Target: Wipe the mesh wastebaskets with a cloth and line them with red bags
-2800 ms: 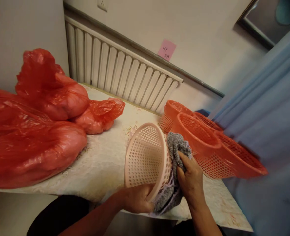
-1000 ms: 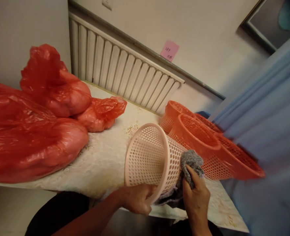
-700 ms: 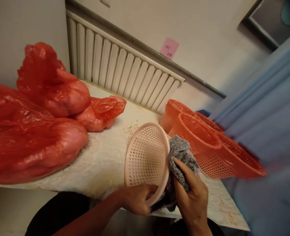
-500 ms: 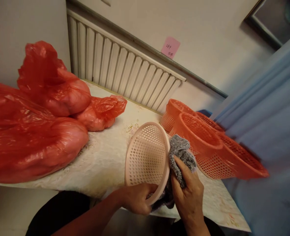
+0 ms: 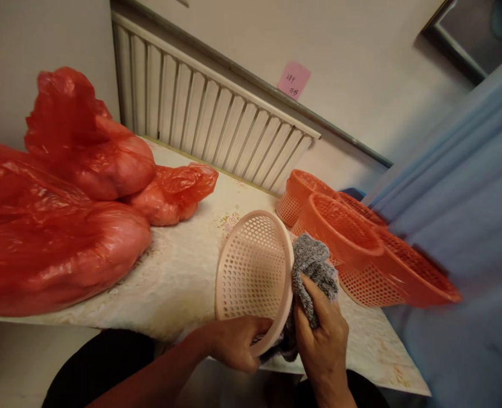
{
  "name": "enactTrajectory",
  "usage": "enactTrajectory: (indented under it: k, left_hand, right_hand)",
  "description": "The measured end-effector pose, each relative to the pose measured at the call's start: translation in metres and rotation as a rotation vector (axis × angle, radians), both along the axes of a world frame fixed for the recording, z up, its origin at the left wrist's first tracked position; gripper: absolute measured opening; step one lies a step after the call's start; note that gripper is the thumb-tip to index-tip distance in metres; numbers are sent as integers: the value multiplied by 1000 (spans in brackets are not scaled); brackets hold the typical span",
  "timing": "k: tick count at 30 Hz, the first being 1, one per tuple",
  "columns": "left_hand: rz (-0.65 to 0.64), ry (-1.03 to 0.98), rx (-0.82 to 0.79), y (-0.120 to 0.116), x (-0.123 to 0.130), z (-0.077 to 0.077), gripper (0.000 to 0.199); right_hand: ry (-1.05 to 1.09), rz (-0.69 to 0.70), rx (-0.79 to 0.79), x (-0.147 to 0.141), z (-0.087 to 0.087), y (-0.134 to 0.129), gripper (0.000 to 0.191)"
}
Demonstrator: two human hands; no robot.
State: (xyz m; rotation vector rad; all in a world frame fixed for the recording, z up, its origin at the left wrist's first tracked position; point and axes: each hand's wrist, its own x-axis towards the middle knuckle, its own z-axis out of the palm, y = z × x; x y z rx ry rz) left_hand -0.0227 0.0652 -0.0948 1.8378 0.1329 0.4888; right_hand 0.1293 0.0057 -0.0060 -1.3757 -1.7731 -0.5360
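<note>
A pale pink perforated basket [image 5: 254, 266] is tilted with its opening toward me, near the table's front edge. My left hand [image 5: 240, 341] grips its lower rim, the thumb over the inside. In my right hand [image 5: 324, 340] is a bunched grey cloth [image 5: 314, 263], pressed to the outside of the basket's right rim. Part of a darker cloth shows below the basket between my hands; whether it belongs to the grey one I cannot tell.
Full red plastic bags [image 5: 63, 249] cover the left of the patterned table [image 5: 182, 272]. Several orange perforated baskets [image 5: 344, 226] stand at the right, beside a blue curtain [image 5: 467, 198]. A white radiator [image 5: 208, 107] runs behind the table.
My right hand has shifted very slightly left along with the view. Both hands keep the same hold on the basket and the cloth.
</note>
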Motion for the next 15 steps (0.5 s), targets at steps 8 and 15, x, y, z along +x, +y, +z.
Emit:
enactTrajectory:
  k: [8,15]
  left_hand:
    - [19,31,40,0,-1,-2,55]
    - [2,65,58,1,-2,-2,58]
  right_hand:
    - [22,-15,-14,0,-5,-2,34]
    - [21,-26,-3,-1,-7,-3,33]
